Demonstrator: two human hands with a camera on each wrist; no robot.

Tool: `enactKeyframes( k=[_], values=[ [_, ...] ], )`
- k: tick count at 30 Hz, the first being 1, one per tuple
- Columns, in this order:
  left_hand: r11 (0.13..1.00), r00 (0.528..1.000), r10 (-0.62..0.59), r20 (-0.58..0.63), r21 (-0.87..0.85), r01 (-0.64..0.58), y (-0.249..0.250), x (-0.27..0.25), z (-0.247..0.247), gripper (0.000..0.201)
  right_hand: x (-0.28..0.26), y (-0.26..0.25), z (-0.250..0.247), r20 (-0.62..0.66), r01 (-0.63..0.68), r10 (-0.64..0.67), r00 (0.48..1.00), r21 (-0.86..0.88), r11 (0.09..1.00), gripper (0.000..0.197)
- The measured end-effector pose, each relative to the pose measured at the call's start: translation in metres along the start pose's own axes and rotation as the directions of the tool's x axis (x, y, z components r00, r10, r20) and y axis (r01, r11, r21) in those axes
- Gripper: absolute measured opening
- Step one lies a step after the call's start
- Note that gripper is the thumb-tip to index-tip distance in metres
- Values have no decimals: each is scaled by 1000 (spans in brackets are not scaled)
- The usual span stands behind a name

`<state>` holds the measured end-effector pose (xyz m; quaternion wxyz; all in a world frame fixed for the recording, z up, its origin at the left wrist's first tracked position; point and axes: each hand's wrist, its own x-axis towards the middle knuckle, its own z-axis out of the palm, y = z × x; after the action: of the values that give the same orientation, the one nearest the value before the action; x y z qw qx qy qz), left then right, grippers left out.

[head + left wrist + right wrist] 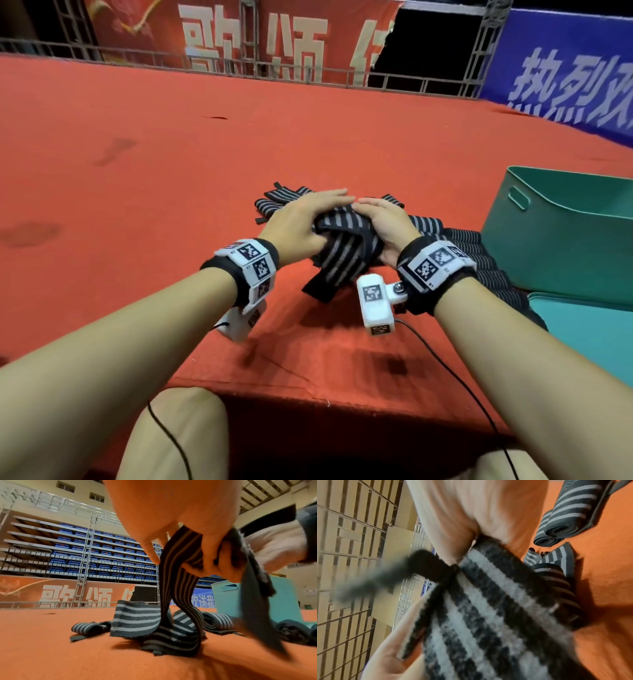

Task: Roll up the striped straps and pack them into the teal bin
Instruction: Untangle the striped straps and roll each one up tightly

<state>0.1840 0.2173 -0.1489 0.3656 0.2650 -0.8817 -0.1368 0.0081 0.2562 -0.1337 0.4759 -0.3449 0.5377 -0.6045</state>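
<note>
A dark strap with grey stripes [346, 246] is held just above the red carpet between both hands. My left hand [301, 222] grips its left side, the fingers curled round it [219, 561]. From that grip the strap [178, 577] hangs down to a loose pile of straps [171, 635]. My right hand [383, 222] grips the right side, and the strap [488, 615] runs between palm and thumb. The teal bin [565, 240] stands to the right; its inside is hidden. Several rolled straps [479, 253] lie between my right hand and the bin.
A flat teal lid [589, 329] lies at the near right, in front of the bin. More loose straps [284, 198] lie just beyond my hands. The carpeted platform's front edge [274, 390] runs near my knees. Cables trail from the wrist cameras.
</note>
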Motion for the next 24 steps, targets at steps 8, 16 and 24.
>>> enactKeyframes(
  k=[8, 16, 24],
  values=[
    [930, 951, -310, -8, -211, 301, -10, 5, -10, 21, -22, -31, -18, 434, -203, 149, 889, 82, 976, 71],
    [793, 880, -472, 45, -414, 446, -12, 9, -13, 31, -7, -24, -17, 301, 433, -325, 896, -750, 500, 10],
    [613, 807, -585, 78, -609, 503, -6, 8, -18, 39, -6, -7, -15, 96, 396, -410, 907, -522, 755, 17]
  ],
)
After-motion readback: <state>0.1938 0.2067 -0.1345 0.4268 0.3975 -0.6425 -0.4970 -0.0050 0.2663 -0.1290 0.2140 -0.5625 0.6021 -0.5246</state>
